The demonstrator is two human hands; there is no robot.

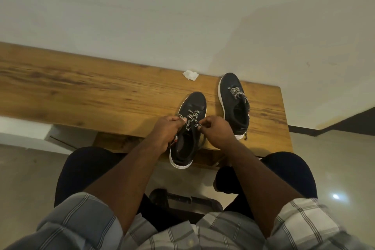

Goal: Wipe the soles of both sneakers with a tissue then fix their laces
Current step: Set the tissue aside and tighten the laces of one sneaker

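One view only, from a wide-angle camera on the person's head. It looks steeply down and forward, past the forearms and lap, onto the near edge of the tabletop (81, 87) close below. The white wall (182, 6) fills the upper half, and the floor (345, 168) shows at both sides, bent by the lens.

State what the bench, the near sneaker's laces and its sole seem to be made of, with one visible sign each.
Bench: wood or wood-look laminate, satin; brown grain streaks and knots show.
Laces: flat woven fabric, matte; a black-and-white zigzag weave shows.
Sole: probably rubber, smooth white; it forms a plain rim under the dark upper.
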